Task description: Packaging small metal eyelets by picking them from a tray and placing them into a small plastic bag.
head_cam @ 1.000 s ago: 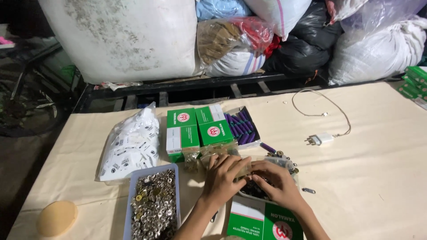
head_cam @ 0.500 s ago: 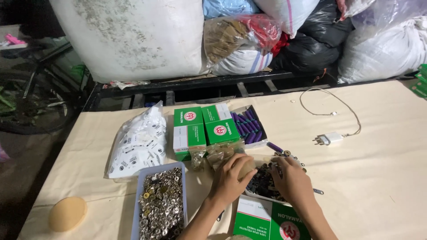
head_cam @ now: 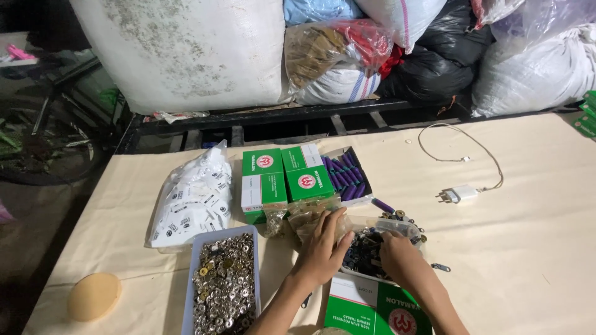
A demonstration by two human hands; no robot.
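My left hand (head_cam: 323, 248) lies flat at the left edge of a clear container (head_cam: 406, 224) holding several small dark metal pieces (head_cam: 363, 251). It also touches a crumpled clear plastic bag (head_cam: 307, 214). My right hand (head_cam: 397, 257) reaches into the container, fingers curled down among the dark pieces; whether it pinches one is hidden. A green box (head_cam: 375, 307) lies right under both wrists.
A tray of silver metal buttons (head_cam: 223, 285) sits left of my arms. Behind lie a white bag of labels (head_cam: 192, 198), two green boxes (head_cam: 282, 177), an open box of purple spools (head_cam: 344, 170), a white charger with cable (head_cam: 459, 192), and a tan round disc (head_cam: 93, 296). Big sacks (head_cam: 186, 49) line the back.
The camera has shifted slightly. My left hand slid a little left and flattened; my right hand stays digging in the container of dark pieces.
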